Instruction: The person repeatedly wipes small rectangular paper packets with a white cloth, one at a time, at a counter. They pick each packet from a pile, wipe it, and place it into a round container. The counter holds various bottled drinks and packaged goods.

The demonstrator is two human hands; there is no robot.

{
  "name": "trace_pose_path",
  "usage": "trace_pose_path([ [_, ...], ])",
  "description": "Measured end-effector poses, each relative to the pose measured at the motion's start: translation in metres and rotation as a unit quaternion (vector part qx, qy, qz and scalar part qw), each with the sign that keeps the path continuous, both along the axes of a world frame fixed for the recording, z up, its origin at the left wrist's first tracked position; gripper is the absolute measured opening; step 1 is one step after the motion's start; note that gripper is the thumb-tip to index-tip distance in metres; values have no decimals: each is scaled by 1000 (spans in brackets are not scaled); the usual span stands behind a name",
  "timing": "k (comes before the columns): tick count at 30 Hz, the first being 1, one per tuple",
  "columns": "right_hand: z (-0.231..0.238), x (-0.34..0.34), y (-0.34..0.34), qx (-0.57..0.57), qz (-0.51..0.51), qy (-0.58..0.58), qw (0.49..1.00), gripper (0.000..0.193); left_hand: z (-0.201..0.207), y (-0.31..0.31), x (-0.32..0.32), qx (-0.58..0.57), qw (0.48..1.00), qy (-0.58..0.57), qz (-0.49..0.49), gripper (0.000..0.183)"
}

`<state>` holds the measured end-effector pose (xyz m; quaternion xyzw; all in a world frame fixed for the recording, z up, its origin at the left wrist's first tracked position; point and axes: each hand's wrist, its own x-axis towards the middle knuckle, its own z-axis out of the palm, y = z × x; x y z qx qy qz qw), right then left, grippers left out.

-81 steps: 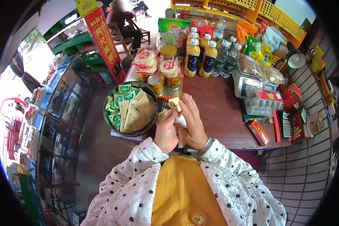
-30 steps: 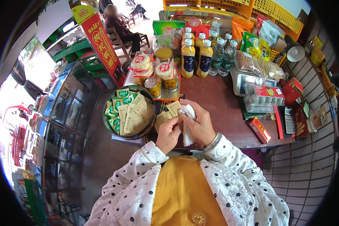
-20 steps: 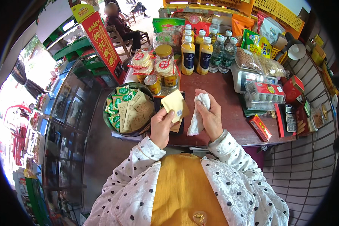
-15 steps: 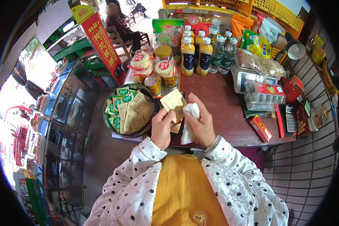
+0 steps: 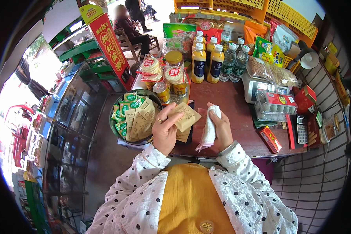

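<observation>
Okay, so the left hand (image 5: 164,134) has a flat brown packet (image 5: 186,119) gripped by its left side in the fingers, up over the table (image 5: 232,101), just right of the round bowl (image 5: 154,97). Right hand's (image 5: 223,130) fingers are wrapped round a white cloth (image 5: 209,130).

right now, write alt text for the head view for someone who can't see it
A person's left hand holds a flat brown packet and the right hand a white cloth over a dark red table. To the left, a round bowl holds green and brown packets; bottles stand farther back.
</observation>
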<state>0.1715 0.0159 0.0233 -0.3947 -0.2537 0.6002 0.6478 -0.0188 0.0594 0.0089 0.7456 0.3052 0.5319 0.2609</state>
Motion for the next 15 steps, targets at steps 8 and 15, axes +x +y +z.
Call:
trace_pose_path([
  [8, 6, -17, -4, 17, 6, -49, 999, 41, 10, 1, 5, 149, 982, 104, 50, 44],
  [15, 6, -21, -8, 41, -59, -77, 994, 39, 7, -14, 7, -235, 950, -177, -102, 41],
])
